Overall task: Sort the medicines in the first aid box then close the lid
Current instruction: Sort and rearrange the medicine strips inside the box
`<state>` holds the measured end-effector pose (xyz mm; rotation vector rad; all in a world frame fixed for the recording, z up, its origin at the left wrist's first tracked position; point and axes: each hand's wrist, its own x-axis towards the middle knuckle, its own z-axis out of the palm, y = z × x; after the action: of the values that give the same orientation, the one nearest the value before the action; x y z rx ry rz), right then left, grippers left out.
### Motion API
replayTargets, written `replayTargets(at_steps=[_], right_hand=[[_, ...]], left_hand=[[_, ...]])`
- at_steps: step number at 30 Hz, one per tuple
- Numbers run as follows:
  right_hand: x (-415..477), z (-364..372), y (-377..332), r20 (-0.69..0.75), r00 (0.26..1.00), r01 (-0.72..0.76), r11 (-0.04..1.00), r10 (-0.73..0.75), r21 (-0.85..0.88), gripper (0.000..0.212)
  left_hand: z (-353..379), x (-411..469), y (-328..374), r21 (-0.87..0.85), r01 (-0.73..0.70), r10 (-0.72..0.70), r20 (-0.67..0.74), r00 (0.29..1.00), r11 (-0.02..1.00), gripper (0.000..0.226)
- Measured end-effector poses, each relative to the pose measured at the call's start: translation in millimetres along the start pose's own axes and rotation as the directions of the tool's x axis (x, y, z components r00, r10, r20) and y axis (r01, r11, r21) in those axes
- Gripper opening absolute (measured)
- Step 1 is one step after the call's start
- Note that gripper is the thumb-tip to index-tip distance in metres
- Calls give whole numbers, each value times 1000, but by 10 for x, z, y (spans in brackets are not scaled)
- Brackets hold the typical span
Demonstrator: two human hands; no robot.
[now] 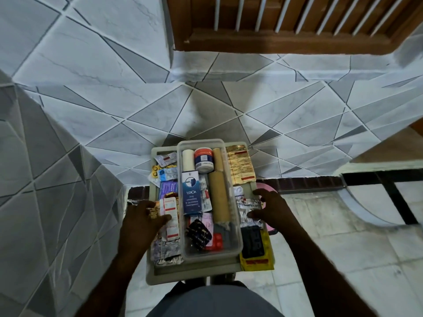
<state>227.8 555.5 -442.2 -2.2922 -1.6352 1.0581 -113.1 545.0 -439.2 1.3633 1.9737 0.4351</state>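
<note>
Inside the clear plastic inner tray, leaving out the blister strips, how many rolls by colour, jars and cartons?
Tan bandage rolls: 2
White bandage roll: 1
White round jar with red-and-blue label: 1
Blue cardboard carton: 1
Total: 5

Both arms are bare and reach forward from the bottom of the view. The left forearm point(112, 277) runs up from 7 o'clock toward 1 o'clock and the right forearm point(325, 268) from 5 o'clock toward 11 o'clock, so the two converge. The left hand point(142, 221) lies back-up, fingers bent and bunched toward 2 o'clock, thumb stretched toward 3 o'clock; whether it pinches anything cannot be told. The right hand point(274, 208) lies back-up at 3 o'clock of the left, well apart from it. Its fingers are spread and fairly straight, forefinger toward 10 o'clock, thumb toward 9 o'clock.
</note>
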Motion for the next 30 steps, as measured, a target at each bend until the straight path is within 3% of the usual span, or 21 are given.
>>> replayTargets(at_steps=[4,8,17,20,23,27,30], right_hand=[[25,7,-23,-28,999,32,999,-33,-38,71],[28,-18,-35,-22,997,67,997,-68,-22,47],[124,-21,-29,-35,992,124,992,-122,32,26],[120,-15,-25,-54,992,119,989,-114,93,32],[86,-60,-34,-32,989,145,989,-145,-10,43],[-108,-93,-98,198,966,199,966,-165,-165,54],[-221,-10,-90,282,942,261,925,-181,-277,69]], left_hand=[[106,-138,44,44,6,-5,-13,1000,999,67],[171,-210,72,111,1,4,-44,999,994,66],[221,-199,78,135,-17,24,-51,998,991,63],[224,-215,91,143,-33,44,-76,996,989,60],[264,-241,127,197,-46,62,-74,995,979,59],[351,-247,149,249,-72,98,-96,991,966,58],[428,-208,108,265,-96,128,-108,986,959,55]])
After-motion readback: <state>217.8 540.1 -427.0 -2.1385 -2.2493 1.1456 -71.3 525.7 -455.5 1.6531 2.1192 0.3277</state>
